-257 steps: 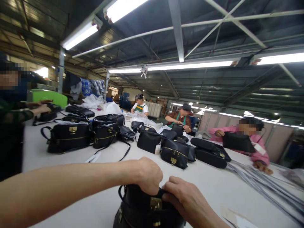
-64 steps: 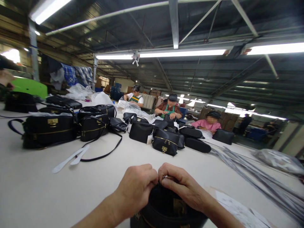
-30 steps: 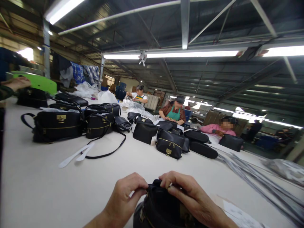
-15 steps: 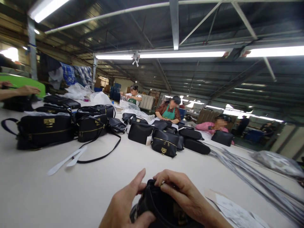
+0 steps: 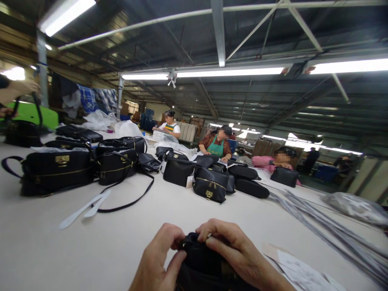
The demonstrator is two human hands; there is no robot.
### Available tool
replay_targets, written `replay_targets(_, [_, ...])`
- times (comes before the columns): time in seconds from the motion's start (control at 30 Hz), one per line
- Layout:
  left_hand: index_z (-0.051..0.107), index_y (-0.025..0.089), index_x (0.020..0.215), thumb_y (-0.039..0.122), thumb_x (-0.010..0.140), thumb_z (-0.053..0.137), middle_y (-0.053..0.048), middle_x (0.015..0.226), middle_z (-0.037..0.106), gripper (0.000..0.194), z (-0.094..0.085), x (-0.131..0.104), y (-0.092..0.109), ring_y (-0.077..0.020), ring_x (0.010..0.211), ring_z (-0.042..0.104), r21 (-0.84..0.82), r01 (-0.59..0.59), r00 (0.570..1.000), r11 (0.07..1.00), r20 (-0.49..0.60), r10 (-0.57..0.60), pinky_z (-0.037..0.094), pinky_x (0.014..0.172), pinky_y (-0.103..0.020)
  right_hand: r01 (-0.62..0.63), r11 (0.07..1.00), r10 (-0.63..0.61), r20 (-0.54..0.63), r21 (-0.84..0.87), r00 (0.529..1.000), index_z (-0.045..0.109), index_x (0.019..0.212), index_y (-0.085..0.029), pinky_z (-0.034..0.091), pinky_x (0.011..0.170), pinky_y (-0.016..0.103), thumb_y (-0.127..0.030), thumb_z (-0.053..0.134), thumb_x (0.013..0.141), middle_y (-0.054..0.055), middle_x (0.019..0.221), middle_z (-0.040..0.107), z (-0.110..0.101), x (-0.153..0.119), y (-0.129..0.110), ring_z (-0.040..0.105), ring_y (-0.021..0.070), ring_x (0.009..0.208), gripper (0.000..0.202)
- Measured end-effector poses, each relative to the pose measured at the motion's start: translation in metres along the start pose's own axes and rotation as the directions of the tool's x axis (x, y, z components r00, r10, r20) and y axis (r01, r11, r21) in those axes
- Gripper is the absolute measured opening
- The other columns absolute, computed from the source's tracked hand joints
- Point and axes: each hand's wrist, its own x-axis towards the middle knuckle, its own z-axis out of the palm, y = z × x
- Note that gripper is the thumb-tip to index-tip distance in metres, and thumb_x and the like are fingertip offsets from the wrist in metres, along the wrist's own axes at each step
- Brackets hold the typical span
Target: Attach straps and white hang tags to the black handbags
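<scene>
A black handbag stands at the table's near edge, between my two hands, its lower part cut off by the frame. My left hand pinches the bag's upper left edge between thumb and fingers. On the top rim, my right hand has its thumb and forefinger closed, with a small light-coloured bit at the fingertips too small to make out. Beyond them sits a black bag with gold zip and clasp, next to other black bags and a white tag.
Larger black handbags stand at left, by a long strap and white strips. Grey strips and papers lie at right. Co-workers sit across; another's hands lift a bag at far left.
My left thumb and fingers have closed onto the bag's upper edge from a spread position. My right hand stays nearly in place. At far left, the co-worker's hands have risen with the bag's handles.
</scene>
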Motion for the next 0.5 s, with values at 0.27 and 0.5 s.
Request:
replay_targets(0.27, [0.061,0.021,0.088,0.009,0.095,0.045,-0.003,0.082,0.065,0.022,0.002,0.012,0.001,-0.0138,0.075,0.063,0.033,-0.152,0.988,0.988,0.034,0.151,0.051,0.068,-0.020,0.056,0.990,-0.052,-0.037,0.128,0.998,0.066,0.080,-0.022,0.045,0.089,0.034,-0.035,0.061,0.092,0.003,0.087,0.066,-0.003,0.001,0.006,0.062,0.0222,0.097,0.018])
replay_targets(0.5, [0.061,0.021,0.101,0.004,0.093,0.044,-0.006,0.091,0.068,0.025,0.002,0.008,0.000,-0.0160,0.083,0.063,0.116,-0.258,0.966,0.959,0.053,0.253,0.053,0.073,-0.023,0.036,0.987,-0.026,-0.064,0.157,0.998,0.067,0.080,-0.022,0.044,0.091,0.036,-0.035,0.062,0.091,0.003,0.086,0.066,-0.002,-0.001,0.009,0.062,0.0228,0.097,0.018])
